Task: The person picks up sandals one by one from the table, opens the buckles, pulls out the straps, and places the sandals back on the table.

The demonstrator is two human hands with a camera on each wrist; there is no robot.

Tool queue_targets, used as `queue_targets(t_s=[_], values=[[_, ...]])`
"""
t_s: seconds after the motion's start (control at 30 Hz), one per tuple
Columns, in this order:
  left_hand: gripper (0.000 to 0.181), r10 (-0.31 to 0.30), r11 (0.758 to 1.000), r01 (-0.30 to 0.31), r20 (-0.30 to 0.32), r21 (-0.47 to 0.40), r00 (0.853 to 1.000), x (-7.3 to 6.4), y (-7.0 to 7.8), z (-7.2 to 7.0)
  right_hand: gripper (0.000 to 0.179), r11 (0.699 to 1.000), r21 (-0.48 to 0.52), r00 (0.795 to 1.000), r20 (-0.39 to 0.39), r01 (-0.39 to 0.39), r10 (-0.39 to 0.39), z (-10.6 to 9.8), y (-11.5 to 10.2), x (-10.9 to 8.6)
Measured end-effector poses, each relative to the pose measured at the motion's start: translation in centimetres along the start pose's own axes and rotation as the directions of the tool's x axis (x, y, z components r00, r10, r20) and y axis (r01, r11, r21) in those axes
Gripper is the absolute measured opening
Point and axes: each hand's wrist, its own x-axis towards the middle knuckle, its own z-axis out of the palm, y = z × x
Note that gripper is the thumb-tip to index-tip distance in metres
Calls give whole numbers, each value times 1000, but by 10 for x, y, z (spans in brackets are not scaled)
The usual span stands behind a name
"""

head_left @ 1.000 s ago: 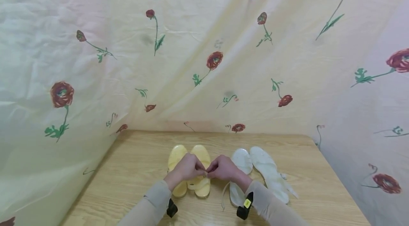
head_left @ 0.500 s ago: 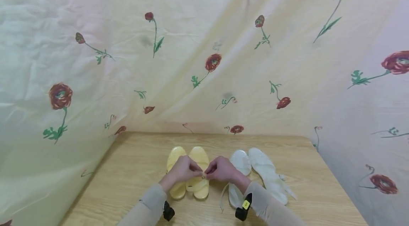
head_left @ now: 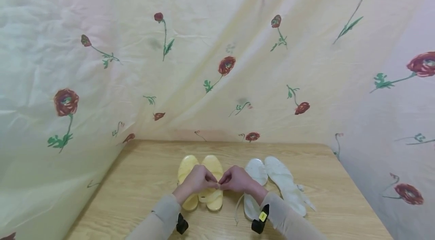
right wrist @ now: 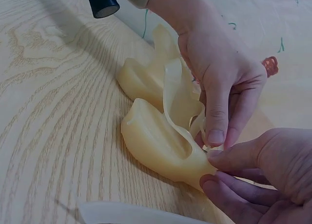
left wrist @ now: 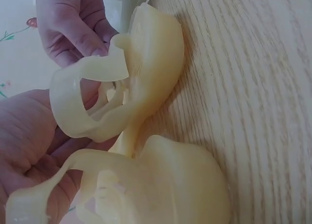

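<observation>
A pair of pale yellow jelly sandals lies side by side on the table, the left sandal (head_left: 188,164) partly covered by my left hand (head_left: 198,179). Over the right yellow sandal (head_left: 212,164), that hand and my right hand (head_left: 236,179) meet fingertip to fingertip. Seen from the right wrist, my left thumb and fingers pinch the ankle strap (right wrist: 171,85) near its small buckle. The thumb and fingers of my right hand (right wrist: 273,168) pinch the same spot at the sandal's side. The fingers largely hide the buckle. The strap (left wrist: 66,104) forms a raised loop above the heel.
A pair of white sandals stands to the right, one (head_left: 256,170) partly behind my right wrist, the other (head_left: 283,179) angled outward with its strap loose. The wooden table (head_left: 136,172) is bordered by a flowered cloth (head_left: 190,81) at the back and sides.
Both hands stay at the right yellow sandal's strap, with only slight shifts of the fingers. The head view has shifted a little. The sandals keep their places.
</observation>
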Motion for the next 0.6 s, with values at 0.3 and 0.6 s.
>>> queue_targets(t_s=[0.3,0.6], values=[[8,-20,997,18,-27,-80,999,-4,-9,2,7,1000,-4,1000,-5,-9,9,1,2,1],[7,26,998,-24,-33,61,999,-3,3,5,8,999,-40,999,-40,8,-10,4,1,-1]])
